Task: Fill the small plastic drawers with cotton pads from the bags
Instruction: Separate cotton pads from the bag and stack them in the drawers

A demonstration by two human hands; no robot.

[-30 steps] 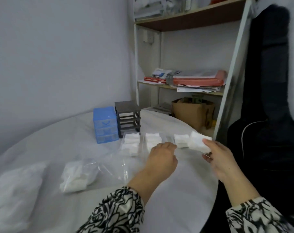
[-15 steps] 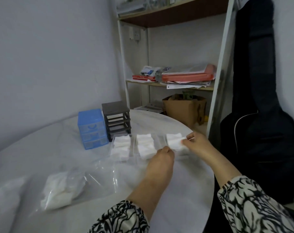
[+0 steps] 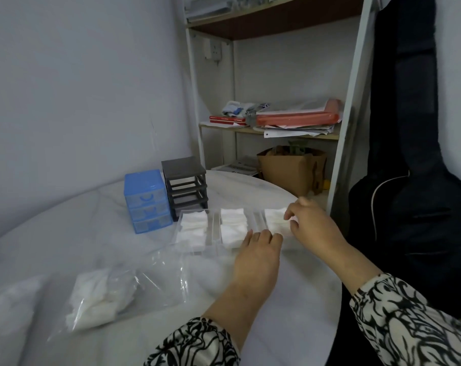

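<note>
Three clear plastic drawers lie side by side on the white table, each with white cotton pads inside: the left drawer [image 3: 191, 228], the middle drawer [image 3: 233, 229] and the right drawer [image 3: 274, 220]. My left hand [image 3: 258, 250] has its fingers curled over the near edge of the right drawer. My right hand [image 3: 312, 227] hovers over that drawer's right side, its loosely spread fingertips touching the pads. A clear bag of cotton pads [image 3: 100, 302] lies open at the near left. The grey drawer frame [image 3: 186, 186] stands with its slots bare.
A blue drawer unit [image 3: 146, 200] with its drawers in stands left of the grey frame. Another bag of pads [image 3: 7, 315] lies at the far left. The table edge [image 3: 329, 286] curves under my right arm. A black guitar case [image 3: 414, 180] and shelving [image 3: 274, 128] stand beyond.
My right hand brought a stack of pads from the air at the right down into the right drawer and let it go. My left hand stayed at the drawer's near edge.
</note>
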